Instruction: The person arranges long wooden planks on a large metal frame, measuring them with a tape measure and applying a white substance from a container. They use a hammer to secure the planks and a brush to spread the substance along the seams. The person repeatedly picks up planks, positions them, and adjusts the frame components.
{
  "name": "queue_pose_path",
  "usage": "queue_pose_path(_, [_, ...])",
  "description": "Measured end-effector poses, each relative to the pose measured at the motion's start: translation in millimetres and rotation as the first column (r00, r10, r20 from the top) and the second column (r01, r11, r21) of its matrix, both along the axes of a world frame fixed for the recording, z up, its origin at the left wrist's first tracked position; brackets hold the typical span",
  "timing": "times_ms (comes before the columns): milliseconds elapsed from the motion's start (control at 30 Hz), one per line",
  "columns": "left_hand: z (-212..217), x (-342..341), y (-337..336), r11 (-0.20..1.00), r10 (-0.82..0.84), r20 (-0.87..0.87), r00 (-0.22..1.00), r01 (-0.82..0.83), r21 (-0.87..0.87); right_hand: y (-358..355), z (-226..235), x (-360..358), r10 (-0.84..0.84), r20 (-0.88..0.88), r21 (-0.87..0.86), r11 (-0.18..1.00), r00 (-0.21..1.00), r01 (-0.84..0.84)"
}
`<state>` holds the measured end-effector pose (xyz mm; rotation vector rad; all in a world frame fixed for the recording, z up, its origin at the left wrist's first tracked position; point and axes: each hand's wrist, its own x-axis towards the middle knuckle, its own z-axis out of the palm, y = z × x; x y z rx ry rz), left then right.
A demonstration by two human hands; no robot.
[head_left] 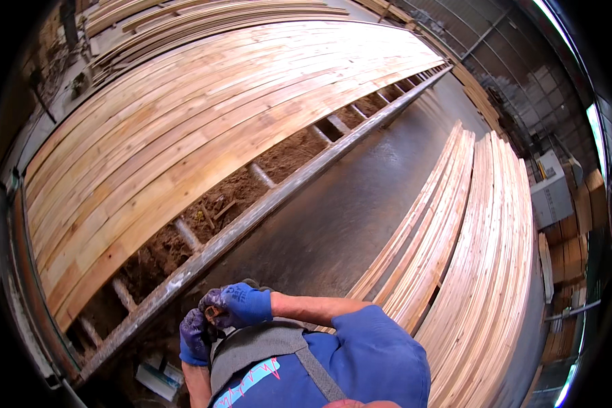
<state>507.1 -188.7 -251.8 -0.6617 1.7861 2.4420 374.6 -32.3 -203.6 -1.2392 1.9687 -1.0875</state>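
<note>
We list blue-gloved left hand [194,336] and blue-gloved right hand [243,304], fingers bunched — contents we cannot tell — and, beyond, a long grey metal rail [248,221] running near left to far right, neither hand clearly nearer.

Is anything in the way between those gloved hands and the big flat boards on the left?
Yes: a long metal rail, then crossbars with sawdust around them, lie between the gloved hands and the boards.
</note>
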Motion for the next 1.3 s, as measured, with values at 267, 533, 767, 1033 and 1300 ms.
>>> queue_pose_path(267, [-11.4,-23.1,-29.1,0.954,0.031,0.122,0.992,-0.066,0.293,-19.4,4.3,-7.5,-0.087,-0.097,0.006,0.996,0.991,0.088])
queue_pose_path(533, [8.3,-10.4,-159.6,0.69,0.164,-0.177,0.97,0.016,0.723,-38.9,-5.2,15.2,0.136,-0.408,0.464,0.882,0.903,0.077])
queue_pose_path(767, [38.7,-38.2,-332.4,0.783,0.305,-0.194,0.932,-0.13,0.608,29.3,-34.0,38.9,-0.053,-0.422,0.542,0.786,0.905,0.298])
queue_pose_path(1033, [-51.6,-119.1,-188.9,0.598,-0.153,0.162,0.975,-0.039,0.8,-66.3,1.5,-76.6,-0.324,-0.432,0.407,0.762,0.842,0.503])
queue_pose_path(1300, [-138.6,-185.3,-164.3,0.498,0.168,0.422,0.891,-0.446,0.743,-208.4,-25.7,-315.1,-0.457,0.213,0.377,0.854,0.864,0.359])
